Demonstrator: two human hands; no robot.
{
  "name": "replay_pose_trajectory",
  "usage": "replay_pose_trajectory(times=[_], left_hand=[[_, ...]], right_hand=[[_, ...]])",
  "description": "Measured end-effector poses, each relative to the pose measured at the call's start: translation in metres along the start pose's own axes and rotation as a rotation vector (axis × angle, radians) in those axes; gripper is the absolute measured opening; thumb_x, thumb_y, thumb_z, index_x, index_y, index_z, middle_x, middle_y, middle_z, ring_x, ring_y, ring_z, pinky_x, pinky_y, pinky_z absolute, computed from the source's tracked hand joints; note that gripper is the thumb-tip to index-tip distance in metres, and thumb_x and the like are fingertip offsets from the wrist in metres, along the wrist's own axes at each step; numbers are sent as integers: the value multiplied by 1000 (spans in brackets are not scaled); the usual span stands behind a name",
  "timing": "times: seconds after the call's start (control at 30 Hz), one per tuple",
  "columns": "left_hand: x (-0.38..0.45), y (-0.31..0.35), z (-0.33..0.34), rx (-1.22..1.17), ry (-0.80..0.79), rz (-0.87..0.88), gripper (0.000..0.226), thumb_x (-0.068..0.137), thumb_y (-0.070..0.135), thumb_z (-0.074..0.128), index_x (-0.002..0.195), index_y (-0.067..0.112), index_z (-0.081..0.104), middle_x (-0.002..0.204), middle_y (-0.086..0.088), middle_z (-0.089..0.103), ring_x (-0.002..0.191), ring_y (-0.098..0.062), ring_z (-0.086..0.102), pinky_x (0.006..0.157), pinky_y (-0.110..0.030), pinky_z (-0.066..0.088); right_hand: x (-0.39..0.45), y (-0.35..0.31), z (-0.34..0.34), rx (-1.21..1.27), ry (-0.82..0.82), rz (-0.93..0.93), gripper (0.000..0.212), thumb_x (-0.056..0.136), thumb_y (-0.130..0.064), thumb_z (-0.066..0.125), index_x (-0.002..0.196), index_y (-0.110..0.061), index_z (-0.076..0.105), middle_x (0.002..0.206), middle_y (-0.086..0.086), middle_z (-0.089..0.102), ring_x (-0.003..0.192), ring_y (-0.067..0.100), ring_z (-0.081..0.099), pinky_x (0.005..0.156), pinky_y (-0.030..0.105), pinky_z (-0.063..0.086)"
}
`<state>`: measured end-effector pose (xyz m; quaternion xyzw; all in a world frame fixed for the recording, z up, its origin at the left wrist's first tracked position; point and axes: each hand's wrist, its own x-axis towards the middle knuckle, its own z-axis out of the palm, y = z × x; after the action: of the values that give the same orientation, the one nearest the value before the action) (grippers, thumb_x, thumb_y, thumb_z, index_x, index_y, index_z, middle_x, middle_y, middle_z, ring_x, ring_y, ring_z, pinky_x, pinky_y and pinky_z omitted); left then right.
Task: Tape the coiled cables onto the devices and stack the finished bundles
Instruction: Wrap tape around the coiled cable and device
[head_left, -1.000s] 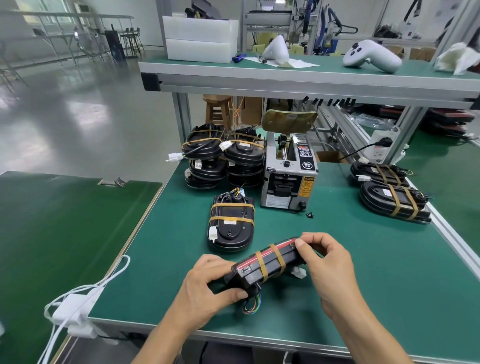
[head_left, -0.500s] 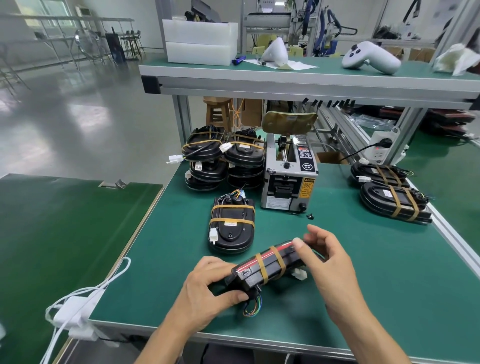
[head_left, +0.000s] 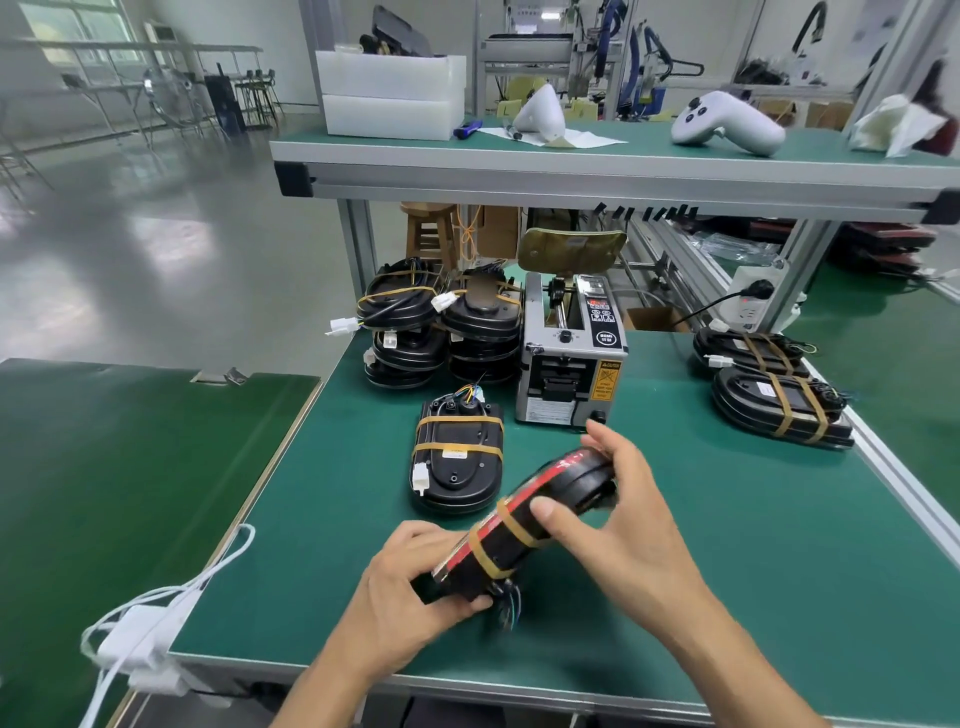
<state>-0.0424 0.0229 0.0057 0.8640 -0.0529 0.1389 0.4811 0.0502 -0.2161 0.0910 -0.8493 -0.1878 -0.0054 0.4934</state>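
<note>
Both hands hold a black device with a red strip (head_left: 540, 512), tilted on its edge above the green table (head_left: 727, 561). Two tan tape bands wrap it, and coloured wires hang from its near end. My left hand (head_left: 410, 587) grips the near end; my right hand (head_left: 618, 514) grips the far end, thumb on the side. A taped black device (head_left: 460, 457) lies flat just beyond. Two stacks of taped bundles (head_left: 441, 327) stand at the back left. Two more taped devices (head_left: 779, 395) lie at the right edge.
A grey tape dispenser (head_left: 571, 364) stands behind the held device. A white cable and adapter (head_left: 140, 639) hang off the table's left corner. An upper shelf (head_left: 597, 166) carries white boxes and a white controller. A second green table (head_left: 130, 467) is on the left.
The held device has been lifted and tilted up, its far end now higher. My right hand moved from its top to wrap around the far end.
</note>
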Motion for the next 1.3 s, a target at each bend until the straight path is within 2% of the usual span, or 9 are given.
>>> replay_pose_trajectory(times=[0.23, 0.33, 0.43, 0.53, 0.7, 0.97, 1.03, 1.13, 1.3], left_hand=[[-6, 2, -1, -35, 0, -48, 88, 71, 75, 86, 150, 56, 54, 132, 20, 63, 129, -16, 61, 107, -23, 47], [-5, 4, -3, -87, 51, -23, 72, 77, 80, 78, 141, 52, 64, 129, 17, 69, 127, -18, 64, 106, -27, 49], [-4, 0, -4, -97, 82, -38, 44, 82, 57, 84, 124, 51, 76, 124, 15, 74, 124, -16, 67, 106, -30, 51], [-3, -3, -2, -121, 63, -74, 52, 80, 39, 90, 130, 47, 75, 123, 11, 75, 120, -14, 71, 104, -26, 52], [-3, -8, -1, -53, 44, -56, 63, 72, 44, 95, 130, 51, 73, 120, 15, 74, 118, -12, 70, 100, -18, 49], [-4, -6, -1, -19, 45, -51, 43, 80, 42, 91, 119, 46, 75, 119, 16, 76, 112, -11, 72, 96, -23, 53], [-4, -5, -2, -37, 52, -54, 41, 79, 42, 91, 118, 46, 77, 118, 16, 78, 111, -10, 73, 97, -21, 52], [-3, -4, -2, -55, 58, -68, 40, 78, 45, 92, 115, 44, 79, 118, 15, 79, 112, -10, 74, 97, -17, 51], [-2, -4, -3, -92, 50, -81, 42, 75, 47, 94, 114, 45, 81, 120, 14, 78, 114, -12, 74, 100, -21, 52]], right_hand=[[-3, -25, 19, -287, 135, -278, 100, 71, -58, 83, 154, -18, 42, 152, -7, 43, 143, 16, 37, 119, 33, 34], [-6, -28, 29, -360, 136, -352, 103, 69, -55, 87, 154, -16, 43, 153, -3, 43, 144, 19, 38, 120, 34, 34], [-9, -29, 38, -401, 118, -435, 103, 65, -52, 90, 151, -14, 47, 153, 2, 45, 144, 23, 40, 120, 36, 34], [-9, -27, 37, -476, 46, -514, 99, 70, -57, 84, 153, -17, 46, 156, 2, 43, 146, 25, 40, 119, 42, 37], [-6, -26, 29, -471, -4, -551, 92, 77, -64, 72, 153, -21, 45, 159, 0, 41, 148, 23, 38, 119, 41, 40], [1, -30, 20, -303, -58, -594, 82, 83, -54, 79, 150, -14, 52, 159, 0, 44, 150, 19, 39, 119, 37, 40], [12, -31, 11, -145, 73, -598, 66, 92, -48, 73, 145, -12, 57, 151, -1, 53, 143, 15, 48, 114, 29, 42], [47, -27, -1, 69, 441, -332, 26, 96, -31, 69, 120, -22, 72, 113, -10, 71, 108, 8, 67, 93, 22, 51], [112, -4, 3, 245, 371, 346, 16, 92, -19, 64, 81, -21, 76, 78, 2, 76, 90, 31, 72, 90, 43, 57]])
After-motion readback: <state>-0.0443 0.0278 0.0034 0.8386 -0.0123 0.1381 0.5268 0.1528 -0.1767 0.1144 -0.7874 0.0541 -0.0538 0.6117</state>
